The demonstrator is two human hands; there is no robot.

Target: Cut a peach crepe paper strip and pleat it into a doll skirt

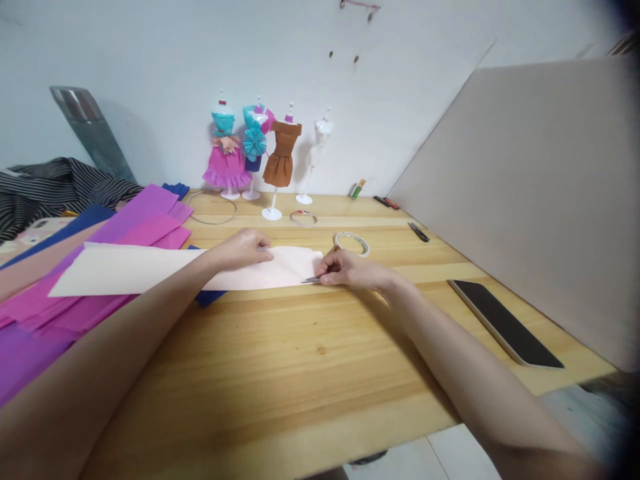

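Observation:
A long strip of cream-pink crepe paper [150, 267] lies across the table from left to right. Over its middle, my left hand [241, 249] is closed, fingers curled and pinching the paper near the far edge. My right hand [350, 268] is closed at the strip's right end, around small scissors [311, 280]. Only their pointed metal blades show, lying at the paper's near corner; the handles are hidden in my fingers. A dark blue piece of paper [211, 298] sticks out beneath the strip.
Purple and pink crepe sheets [145, 217] are piled at left. Dressed mini mannequins [283, 157] stand by the wall. Behind my right hand lies a tape roll [367, 247]. Black snips [419, 232] and a phone [505, 323] are at right, beside an upright panel [540, 200].

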